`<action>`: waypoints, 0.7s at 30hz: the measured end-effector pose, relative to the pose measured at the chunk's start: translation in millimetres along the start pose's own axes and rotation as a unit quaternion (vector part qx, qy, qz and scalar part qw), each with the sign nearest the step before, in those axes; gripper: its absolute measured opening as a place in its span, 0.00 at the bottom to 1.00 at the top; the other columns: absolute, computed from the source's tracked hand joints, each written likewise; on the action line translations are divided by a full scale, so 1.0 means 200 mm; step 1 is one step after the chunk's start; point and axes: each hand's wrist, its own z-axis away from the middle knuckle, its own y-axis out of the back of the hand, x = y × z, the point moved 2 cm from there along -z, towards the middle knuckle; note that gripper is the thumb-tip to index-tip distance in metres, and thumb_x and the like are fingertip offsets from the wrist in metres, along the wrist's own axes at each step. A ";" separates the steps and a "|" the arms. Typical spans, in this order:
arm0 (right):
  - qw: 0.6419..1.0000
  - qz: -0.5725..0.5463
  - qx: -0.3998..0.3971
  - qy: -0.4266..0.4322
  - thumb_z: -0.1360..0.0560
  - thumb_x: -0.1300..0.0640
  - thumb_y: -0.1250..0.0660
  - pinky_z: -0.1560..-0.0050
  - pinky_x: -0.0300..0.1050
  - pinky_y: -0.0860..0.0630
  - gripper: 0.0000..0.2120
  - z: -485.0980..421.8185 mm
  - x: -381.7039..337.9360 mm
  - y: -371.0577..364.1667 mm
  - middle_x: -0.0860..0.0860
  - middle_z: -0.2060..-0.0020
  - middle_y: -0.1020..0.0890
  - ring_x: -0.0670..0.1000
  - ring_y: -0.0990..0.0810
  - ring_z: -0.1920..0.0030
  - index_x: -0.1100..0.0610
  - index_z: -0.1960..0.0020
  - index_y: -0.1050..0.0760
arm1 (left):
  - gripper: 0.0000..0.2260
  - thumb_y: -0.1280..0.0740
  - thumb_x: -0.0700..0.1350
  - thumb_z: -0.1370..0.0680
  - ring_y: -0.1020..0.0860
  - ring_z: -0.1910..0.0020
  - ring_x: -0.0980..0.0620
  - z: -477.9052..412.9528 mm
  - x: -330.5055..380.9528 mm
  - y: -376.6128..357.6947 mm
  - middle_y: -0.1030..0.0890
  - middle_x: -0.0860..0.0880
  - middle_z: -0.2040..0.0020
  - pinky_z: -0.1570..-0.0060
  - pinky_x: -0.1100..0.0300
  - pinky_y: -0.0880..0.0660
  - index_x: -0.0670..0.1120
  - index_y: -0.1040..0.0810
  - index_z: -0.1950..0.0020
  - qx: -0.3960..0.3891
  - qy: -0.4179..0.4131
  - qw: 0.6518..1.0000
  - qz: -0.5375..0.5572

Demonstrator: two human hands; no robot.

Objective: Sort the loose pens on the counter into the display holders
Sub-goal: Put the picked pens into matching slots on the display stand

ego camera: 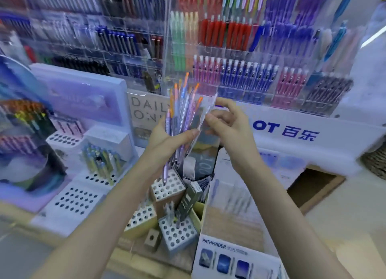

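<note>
The left hand [165,136] gripped a bundle of pastel, orange-tipped plastic pens [181,109] above the white perforated holder block [171,190]; the right hand [229,122], also above it, pinched one clear pen [210,107].

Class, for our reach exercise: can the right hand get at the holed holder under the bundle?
Probably yes: the right hand sits above the holder with nothing between, though it pinches a clear pen and the bundle overhangs it.

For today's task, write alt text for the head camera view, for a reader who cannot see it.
A person's left hand grips an upright bundle of pens while the right hand pinches one clear pen at its edge. Below stand perforated holder blocks; behind, clear racks full of coloured pens.
</note>
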 end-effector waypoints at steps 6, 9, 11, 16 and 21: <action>0.999 -0.019 0.045 -0.022 0.24 0.62 0.32 0.53 0.48 0.20 0.10 0.03 0.14 -0.31 0.52 0.57 0.21 0.52 0.20 0.53 0.51 0.48 0.29 | 0.14 0.23 0.38 0.33 0.22 0.72 0.61 0.00 -0.09 0.35 0.17 0.57 0.68 0.69 0.68 0.26 0.50 0.23 0.54 -0.005 0.005 1.000 -0.025; 0.999 0.016 0.040 -0.032 0.24 0.60 0.32 0.59 0.35 0.24 0.12 0.09 0.24 -0.46 0.49 0.59 0.22 0.42 0.21 0.60 0.46 0.49 0.32 | 0.14 0.26 0.35 0.30 0.24 0.75 0.59 -0.01 -0.15 0.55 0.19 0.57 0.69 0.72 0.67 0.27 0.49 0.25 0.52 -0.003 0.028 0.999 -0.027; 0.998 0.037 0.037 -0.046 0.23 0.59 0.32 0.60 0.32 0.25 0.16 0.16 0.32 -0.55 0.49 0.61 0.22 0.41 0.21 0.62 0.43 0.43 0.34 | 0.14 0.26 0.35 0.30 0.23 0.73 0.60 0.00 -0.19 0.67 0.19 0.57 0.68 0.72 0.67 0.27 0.49 0.25 0.51 -0.009 0.036 0.999 -0.040; 0.992 0.085 0.063 -0.074 0.23 0.59 0.34 0.58 0.37 0.25 0.18 0.30 0.48 -0.75 0.49 0.60 0.22 0.44 0.21 0.61 0.43 0.38 0.34 | 0.18 0.26 0.36 0.29 0.22 0.70 0.60 0.05 -0.33 0.87 0.20 0.48 0.56 0.71 0.67 0.26 0.43 0.26 0.42 -0.029 0.079 0.995 -0.050; 0.978 0.153 0.116 -0.078 0.23 0.60 0.34 0.58 0.36 0.24 0.22 0.50 0.62 -0.95 0.39 0.52 0.22 0.41 0.20 0.55 0.33 0.45 0.35 | 0.19 0.25 0.40 0.30 0.21 0.66 0.63 0.11 -0.48 1.02 0.19 0.56 0.58 0.64 0.68 0.25 0.48 0.24 0.42 -0.060 0.111 0.991 -0.044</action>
